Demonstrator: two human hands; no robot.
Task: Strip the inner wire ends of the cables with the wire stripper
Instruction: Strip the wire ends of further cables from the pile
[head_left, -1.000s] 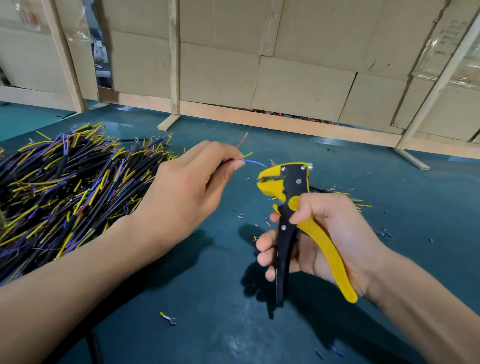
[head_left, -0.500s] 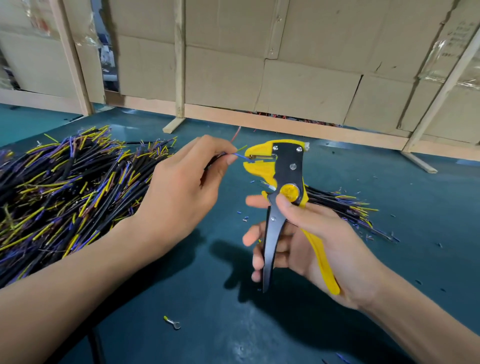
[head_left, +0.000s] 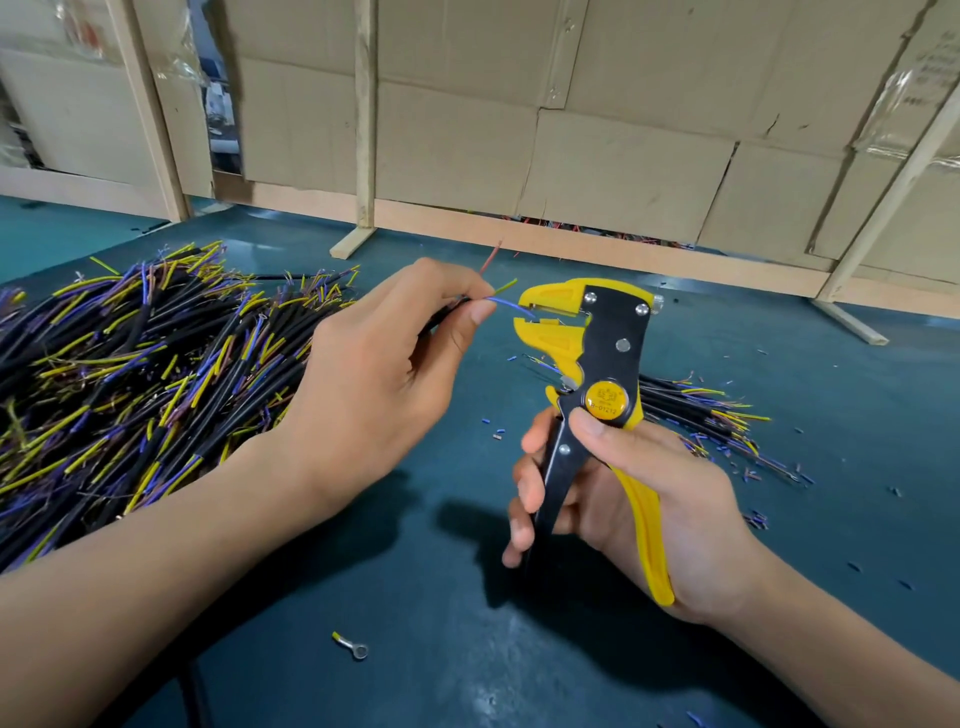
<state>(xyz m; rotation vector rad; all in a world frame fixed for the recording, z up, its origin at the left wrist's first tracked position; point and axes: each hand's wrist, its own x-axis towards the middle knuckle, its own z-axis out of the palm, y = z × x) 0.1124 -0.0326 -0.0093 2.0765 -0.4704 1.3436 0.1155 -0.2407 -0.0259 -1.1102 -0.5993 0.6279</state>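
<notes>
My left hand (head_left: 374, 364) pinches a black cable between thumb and forefinger; most of the cable is hidden in the fist. Its blue inner wire (head_left: 506, 304) reaches into the jaws of the wire stripper (head_left: 592, 343), while its yellow-green wire (head_left: 505, 286) and red wire (head_left: 491, 258) splay upward. My right hand (head_left: 639, 499) grips the stripper's black and yellow handles and holds the tool upright, jaws facing left. A big pile of black cables (head_left: 135, 364) with yellow and blue ends lies at the left.
A smaller bundle of cables (head_left: 696, 410) lies behind the stripper on the dark green table (head_left: 415, 597). Cut bits of insulation are scattered around it. A small ring terminal (head_left: 353, 646) lies near the front. Cardboard panels and wooden posts (head_left: 365, 130) stand along the table's far edge.
The stripper has risen and moved left to meet the cable. The blue wire, free a second ago, now sits in the jaws. The left hand stayed nearly still.
</notes>
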